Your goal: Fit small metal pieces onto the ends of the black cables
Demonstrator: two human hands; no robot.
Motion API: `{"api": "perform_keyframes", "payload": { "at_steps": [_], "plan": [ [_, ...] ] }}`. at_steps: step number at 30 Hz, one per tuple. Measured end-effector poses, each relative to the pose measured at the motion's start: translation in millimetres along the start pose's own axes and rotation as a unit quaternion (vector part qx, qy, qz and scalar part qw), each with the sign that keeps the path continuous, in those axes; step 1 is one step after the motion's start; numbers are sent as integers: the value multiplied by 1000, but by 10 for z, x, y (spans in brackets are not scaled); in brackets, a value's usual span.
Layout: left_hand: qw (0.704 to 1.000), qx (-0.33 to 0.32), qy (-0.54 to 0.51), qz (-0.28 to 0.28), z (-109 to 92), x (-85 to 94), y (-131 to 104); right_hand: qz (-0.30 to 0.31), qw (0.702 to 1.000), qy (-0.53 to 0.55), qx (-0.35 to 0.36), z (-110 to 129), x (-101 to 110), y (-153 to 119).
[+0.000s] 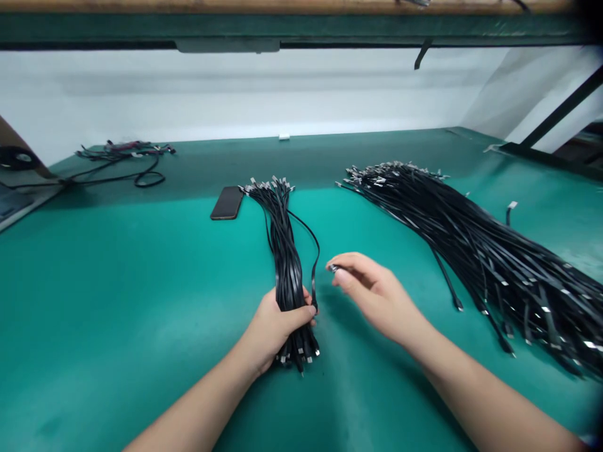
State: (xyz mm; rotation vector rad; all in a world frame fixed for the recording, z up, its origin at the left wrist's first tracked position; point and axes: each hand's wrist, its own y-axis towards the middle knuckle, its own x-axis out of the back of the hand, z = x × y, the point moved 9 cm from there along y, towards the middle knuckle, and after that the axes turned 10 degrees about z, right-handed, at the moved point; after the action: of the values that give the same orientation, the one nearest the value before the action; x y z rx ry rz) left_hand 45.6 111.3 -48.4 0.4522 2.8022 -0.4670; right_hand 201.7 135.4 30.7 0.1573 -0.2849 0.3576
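My left hand (285, 320) is wrapped round the lower part of a bundle of black cables (287, 257), its thumb across the front. Silver connectors show at both ends of the bundle. One cable bows out to the right of the bundle and runs back down to my left thumb. To the right of the bundle, my right hand (372, 289) pinches a small piece with a metallic glint (333, 268) between thumb and fingertips; most of that piece is hidden. A larger pile of black cables (461, 232) lies on the right.
The green table (141, 301) carries a dark phone (227, 203) beside the bundle's far end. Tangled thin cables (127, 150) lie at the back left. A shelf edge (330, 30) spans the top, and a short loose connector (510, 210) lies beyond the pile.
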Motion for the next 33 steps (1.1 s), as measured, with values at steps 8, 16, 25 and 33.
{"api": "perform_keyframes", "payload": {
  "at_steps": [8,16,25,33],
  "plan": [
    [1000,13,1,-14,24,24,-1,26,992,-114,-50,-62,25,-79],
    [999,49,11,-21,60,28,-35,104,983,-99,-111,-349,-190,-128],
    [996,74,33,-43,50,54,-66,83,984,-133,-81,-262,-220,-187],
    [996,82,19,-38,84,52,-65,92,981,-144,94,99,-217,-323]
  ]
}}
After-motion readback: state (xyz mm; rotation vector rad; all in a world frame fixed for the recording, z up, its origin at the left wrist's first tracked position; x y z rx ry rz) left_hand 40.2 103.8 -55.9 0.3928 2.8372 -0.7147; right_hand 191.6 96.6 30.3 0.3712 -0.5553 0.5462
